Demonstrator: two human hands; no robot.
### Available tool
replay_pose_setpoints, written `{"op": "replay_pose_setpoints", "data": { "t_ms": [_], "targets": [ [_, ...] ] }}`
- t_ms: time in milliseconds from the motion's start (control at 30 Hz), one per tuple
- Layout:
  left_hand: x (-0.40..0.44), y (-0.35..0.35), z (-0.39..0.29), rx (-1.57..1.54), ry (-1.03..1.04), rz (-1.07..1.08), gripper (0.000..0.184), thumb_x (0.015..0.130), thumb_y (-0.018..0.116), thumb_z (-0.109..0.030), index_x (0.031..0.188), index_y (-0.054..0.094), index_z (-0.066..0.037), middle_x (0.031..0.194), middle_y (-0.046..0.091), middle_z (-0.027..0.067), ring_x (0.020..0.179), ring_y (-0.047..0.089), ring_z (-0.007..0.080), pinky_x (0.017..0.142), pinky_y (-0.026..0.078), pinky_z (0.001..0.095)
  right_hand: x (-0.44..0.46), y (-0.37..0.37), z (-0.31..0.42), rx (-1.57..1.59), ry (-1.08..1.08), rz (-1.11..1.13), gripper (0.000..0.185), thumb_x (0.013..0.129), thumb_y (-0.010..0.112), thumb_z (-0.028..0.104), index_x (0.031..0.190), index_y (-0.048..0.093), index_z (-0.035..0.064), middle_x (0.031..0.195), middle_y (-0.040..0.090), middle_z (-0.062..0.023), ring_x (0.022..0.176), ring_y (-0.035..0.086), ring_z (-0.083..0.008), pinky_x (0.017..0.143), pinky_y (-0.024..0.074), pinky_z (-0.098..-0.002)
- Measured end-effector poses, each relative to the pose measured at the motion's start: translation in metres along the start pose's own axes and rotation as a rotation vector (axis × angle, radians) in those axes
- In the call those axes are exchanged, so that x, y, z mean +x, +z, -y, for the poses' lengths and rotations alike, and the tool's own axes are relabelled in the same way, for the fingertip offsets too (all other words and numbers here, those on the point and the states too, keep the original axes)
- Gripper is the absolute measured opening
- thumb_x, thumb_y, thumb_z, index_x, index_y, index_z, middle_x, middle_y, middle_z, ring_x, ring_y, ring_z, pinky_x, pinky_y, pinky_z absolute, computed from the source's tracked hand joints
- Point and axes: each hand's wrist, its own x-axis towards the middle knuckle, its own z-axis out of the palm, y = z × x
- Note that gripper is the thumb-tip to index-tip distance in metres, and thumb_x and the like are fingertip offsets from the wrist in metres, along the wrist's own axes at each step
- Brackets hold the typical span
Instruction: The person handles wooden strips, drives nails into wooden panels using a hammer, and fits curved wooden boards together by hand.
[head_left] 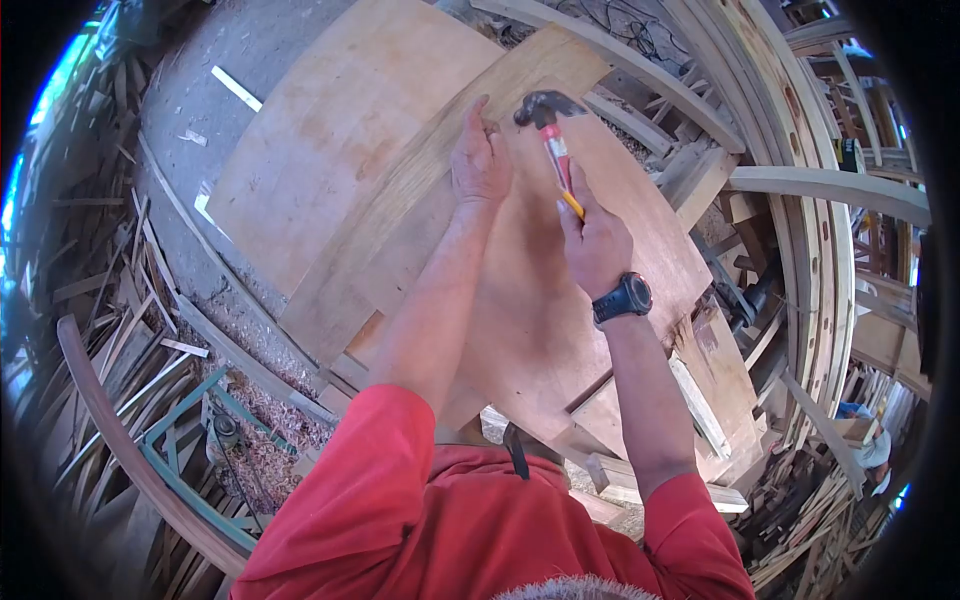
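My right hand (598, 240) is closed around the red and yellow handle of a claw hammer (556, 150). The hammer's dark head is raised at the far side, above a curved plywood sheet (530, 300). To its left, my left hand (482, 165) is against the near edge of a long wooden plank (420, 165), thumb and a finger pointing up. Its other fingers are mostly hidden, and it seems to grip that edge. The plank runs diagonally between the near plywood sheet and a second plywood sheet (350, 130). No nail can be made out.
Curved wooden beams (800, 200) stand along the right. Scrap wood strips (110, 350) pile up on the left, near a green metal frame (165, 450) and wood shavings (260, 460). Short offcuts (700, 405) lie at the near right edge of the plywood.
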Motion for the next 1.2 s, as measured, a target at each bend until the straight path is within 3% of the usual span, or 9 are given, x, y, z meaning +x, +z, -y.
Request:
{"op": "replay_pose_setpoints", "data": {
  "t_ms": [133, 233, 333, 567, 633, 733, 833, 1033, 1200],
  "targets": [
    [0.000, 0.000, 0.002, -0.031, -0.012, 0.016, 0.054, 0.091, 0.050, -0.004, 0.144, 0.049, -0.011, 0.092, 0.066, 0.0119, 0.087, 0.067, 0.0341, 0.082, 0.053, 0.0456, -0.012, 0.017, -0.008, 0.120, -0.158, -0.264, 0.062, 0.097, 0.065, 0.024, 0.156, 0.045, 0.0251, 0.090, 0.073, -0.0162, 0.077, 0.070, -0.0369, 0.066, 0.0560, -0.0470],
    [0.000, -0.001, 0.003, -0.011, 0.037, -0.006, 0.053, 0.091, 0.051, -0.003, 0.143, 0.050, -0.010, 0.090, 0.065, 0.0115, 0.086, 0.067, 0.0329, 0.081, 0.053, 0.0439, 0.001, 0.009, -0.011, -0.080, -0.016, 0.035, 0.063, 0.096, 0.065, 0.024, 0.156, 0.045, 0.0239, 0.091, 0.073, -0.0154, 0.076, 0.070, -0.0371, 0.066, 0.0559, -0.0477],
    [0.000, 0.001, 0.006, -0.062, 0.056, -0.038, 0.051, 0.091, 0.051, -0.002, 0.142, 0.051, -0.008, 0.088, 0.065, 0.0108, 0.083, 0.067, 0.0301, 0.080, 0.053, 0.0418, -0.008, 0.011, -0.003, 0.087, -0.063, -0.167, 0.064, 0.095, 0.066, 0.023, 0.156, 0.045, 0.0234, 0.092, 0.073, -0.0147, 0.076, 0.070, -0.0372, 0.066, 0.0557, -0.0484],
    [-0.002, -0.005, 0.010, -0.139, 0.077, 0.003, 0.050, 0.089, 0.049, -0.001, 0.139, 0.054, -0.007, 0.083, 0.061, 0.0084, 0.078, 0.064, 0.0248, 0.077, 0.053, 0.0379, -0.006, 0.016, -0.010, -0.039, -0.027, 0.013, 0.066, 0.094, 0.066, 0.022, 0.157, 0.044, 0.0238, 0.092, 0.073, -0.0137, 0.075, 0.070, -0.0368, 0.065, 0.0554, -0.0485],
    [0.000, -0.003, 0.009, -0.139, 0.081, -0.002, 0.049, 0.089, 0.048, -0.002, 0.138, 0.055, -0.007, 0.081, 0.060, 0.0076, 0.076, 0.062, 0.0240, 0.077, 0.053, 0.0373, -0.014, 0.025, -0.010, 0.047, -0.140, -0.235, 0.065, 0.095, 0.065, 0.022, 0.157, 0.044, 0.0251, 0.092, 0.074, -0.0137, 0.075, 0.070, -0.0370, 0.065, 0.0554, -0.0486],
    [0.002, -0.004, 0.006, -0.166, 0.055, 0.021, 0.049, 0.090, 0.048, -0.003, 0.138, 0.055, -0.007, 0.080, 0.060, 0.0076, 0.076, 0.062, 0.0236, 0.077, 0.052, 0.0375, -0.002, 0.017, -0.014, -0.110, -0.018, 0.028, 0.064, 0.095, 0.064, 0.023, 0.156, 0.045, 0.0260, 0.091, 0.073, -0.0143, 0.076, 0.070, -0.0374, 0.066, 0.0554, -0.0493],
    [0.001, -0.002, 0.008, -0.159, 0.107, -0.021, 0.049, 0.090, 0.047, -0.004, 0.138, 0.055, -0.006, 0.079, 0.060, 0.0083, 0.076, 0.063, 0.0239, 0.076, 0.053, 0.0379, -0.008, 0.015, -0.003, 0.054, -0.072, -0.169, 0.064, 0.095, 0.064, 0.024, 0.156, 0.045, 0.0261, 0.090, 0.073, -0.0151, 0.076, 0.070, -0.0380, 0.066, 0.0553, -0.0501],
    [0.003, -0.006, 0.007, -0.133, 0.104, -0.008, 0.048, 0.090, 0.046, -0.006, 0.137, 0.055, -0.005, 0.078, 0.062, 0.0096, 0.074, 0.063, 0.0241, 0.076, 0.053, 0.0377, -0.001, 0.017, -0.011, -0.092, -0.001, 0.005, 0.065, 0.095, 0.065, 0.025, 0.156, 0.045, 0.0255, 0.089, 0.073, -0.0152, 0.075, 0.070, -0.0381, 0.066, 0.0551, -0.0504],
    [0.002, -0.007, 0.011, -0.217, 0.086, 0.021, 0.047, 0.090, 0.046, -0.007, 0.135, 0.056, -0.004, 0.079, 0.061, 0.0090, 0.075, 0.063, 0.0234, 0.076, 0.053, 0.0375, -0.007, 0.026, -0.018, -0.042, -0.055, -0.082, 0.066, 0.094, 0.065, 0.024, 0.156, 0.044, 0.0255, 0.089, 0.073, -0.0152, 0.075, 0.070, -0.0389, 0.066, 0.0551, -0.0506]
  ]
}}
